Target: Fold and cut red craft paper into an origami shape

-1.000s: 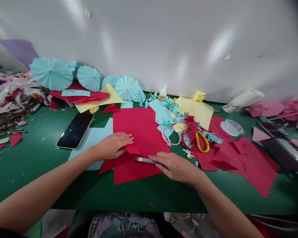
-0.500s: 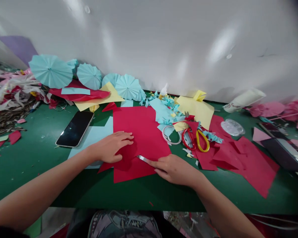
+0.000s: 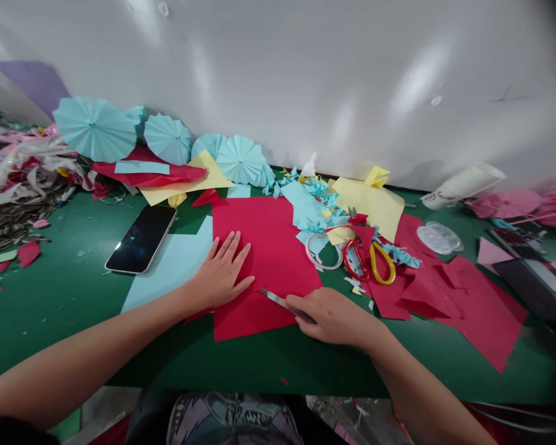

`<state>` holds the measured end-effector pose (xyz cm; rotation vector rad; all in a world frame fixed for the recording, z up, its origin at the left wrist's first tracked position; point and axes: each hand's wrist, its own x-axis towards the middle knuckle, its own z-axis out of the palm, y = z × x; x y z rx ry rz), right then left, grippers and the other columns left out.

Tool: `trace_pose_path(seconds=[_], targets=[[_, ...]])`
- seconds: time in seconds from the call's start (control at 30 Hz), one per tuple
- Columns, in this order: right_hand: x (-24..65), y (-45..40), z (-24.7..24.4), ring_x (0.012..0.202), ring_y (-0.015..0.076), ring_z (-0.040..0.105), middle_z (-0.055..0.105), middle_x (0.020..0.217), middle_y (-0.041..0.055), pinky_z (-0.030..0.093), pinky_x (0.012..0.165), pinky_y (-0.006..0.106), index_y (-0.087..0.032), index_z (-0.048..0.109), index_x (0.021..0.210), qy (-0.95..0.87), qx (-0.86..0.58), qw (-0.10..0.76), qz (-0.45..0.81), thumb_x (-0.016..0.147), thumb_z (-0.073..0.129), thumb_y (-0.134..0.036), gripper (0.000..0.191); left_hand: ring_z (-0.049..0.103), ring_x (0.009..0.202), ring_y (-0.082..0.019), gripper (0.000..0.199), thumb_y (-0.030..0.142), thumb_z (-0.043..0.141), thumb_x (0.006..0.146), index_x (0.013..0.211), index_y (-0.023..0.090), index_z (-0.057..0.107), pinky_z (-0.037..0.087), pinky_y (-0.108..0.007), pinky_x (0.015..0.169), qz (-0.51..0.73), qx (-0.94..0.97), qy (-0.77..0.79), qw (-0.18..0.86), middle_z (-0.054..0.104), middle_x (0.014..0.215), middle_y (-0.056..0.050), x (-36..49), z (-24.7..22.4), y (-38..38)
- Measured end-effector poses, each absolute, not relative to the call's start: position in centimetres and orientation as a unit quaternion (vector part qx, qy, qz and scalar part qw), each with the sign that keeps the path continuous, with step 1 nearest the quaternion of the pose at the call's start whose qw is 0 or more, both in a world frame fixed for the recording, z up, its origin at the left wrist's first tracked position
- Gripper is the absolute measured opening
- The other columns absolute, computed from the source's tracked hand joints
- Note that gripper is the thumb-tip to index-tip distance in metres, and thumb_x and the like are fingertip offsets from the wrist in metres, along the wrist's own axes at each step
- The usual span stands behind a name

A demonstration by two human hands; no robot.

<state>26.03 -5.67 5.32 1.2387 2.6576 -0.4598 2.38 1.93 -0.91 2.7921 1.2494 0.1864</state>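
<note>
A sheet of red paper (image 3: 269,241) lies on the green table in front of me. My left hand (image 3: 221,275) rests flat on its left part, fingers spread. In my right hand (image 3: 327,315) is a craft knife (image 3: 274,298), its blade pointing left and its tip at the paper's surface. Whether the tip pierces the sheet I cannot tell. Light blue paper (image 3: 167,266) sits partly under the red sheet's left side. Close to the right edge lie a roll of clear tape (image 3: 323,252) and scissors with one red and one yellow handle (image 3: 382,264).
A phone (image 3: 141,240) lies at the left. Folded blue paper rosettes (image 3: 97,128) lean against the wall. Yellow paper (image 3: 370,201), more red sheets (image 3: 484,309), a paper cup (image 3: 463,184) and a dark device (image 3: 535,289) are on the right. Ribbon (image 3: 28,167) is heaped far left.
My left hand has turned and spread its fingers, which now point up the sheet. My right hand has tilted the knife, so more of its handle shows. The view has shifted slightly.
</note>
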Motion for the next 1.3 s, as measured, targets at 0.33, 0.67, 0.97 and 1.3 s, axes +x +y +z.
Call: trace_pose_path(seconds=[0.33, 0.67, 0.97, 1.3], targets=[[25.9, -5.7, 5.1, 0.056, 0.0132, 0.054, 0.067, 0.074, 0.0024, 0.021, 0.05, 0.026, -0.023, 0.041, 0.132, 0.902, 0.4, 0.099, -0.132, 0.085, 0.047, -0.022, 0.048, 0.006, 0.139, -0.032, 0.071, 0.054, 0.032, 0.089, 0.143, 0.008, 0.02, 0.008, -0.052, 0.109, 0.027, 0.915, 0.399, 0.043, 0.013, 0.15, -0.019, 2.3, -0.6, 2.2], [25.4, -5.9, 4.5, 0.052, 0.0114, 0.052, 0.067, 0.075, 0.0022, 0.016, 0.048, 0.028, -0.018, 0.035, 0.135, 0.923, 0.361, 0.092, -0.101, 0.088, 0.043, -0.022, 0.048, 0.004, 0.139, -0.03, 0.071, 0.056, 0.032, 0.089, 0.143, 0.011, 0.019, 0.006, -0.05, 0.11, -0.004, 0.94, 0.339, 0.039, 0.01, 0.151, -0.017, 1.6, 0.3, 3.5], [24.4, -6.8, 3.3, 0.047, 0.0111, 0.048, 0.065, 0.066, 0.0028, 0.012, 0.048, 0.03, -0.009, 0.033, 0.136, 0.928, 0.354, 0.084, -0.081, 0.087, 0.039, -0.022, 0.051, 0.003, 0.139, -0.029, 0.072, 0.058, 0.028, 0.09, 0.144, 0.012, 0.016, 0.001, -0.051, 0.109, -0.01, 0.951, 0.307, 0.035, 0.009, 0.151, -0.016, 1.1, 0.4, 4.1], [24.1, -6.9, 3.2, 0.045, 0.0109, 0.048, 0.065, 0.062, 0.0047, 0.011, 0.049, 0.03, -0.007, 0.036, 0.135, 0.922, 0.363, 0.112, -0.074, 0.086, 0.038, -0.02, 0.051, 0.006, 0.139, -0.031, 0.073, 0.054, 0.035, 0.088, 0.142, 0.007, 0.023, -0.003, -0.056, 0.108, -0.018, 0.942, 0.331, 0.041, 0.012, 0.15, -0.019, 1.6, 0.7, 3.8]])
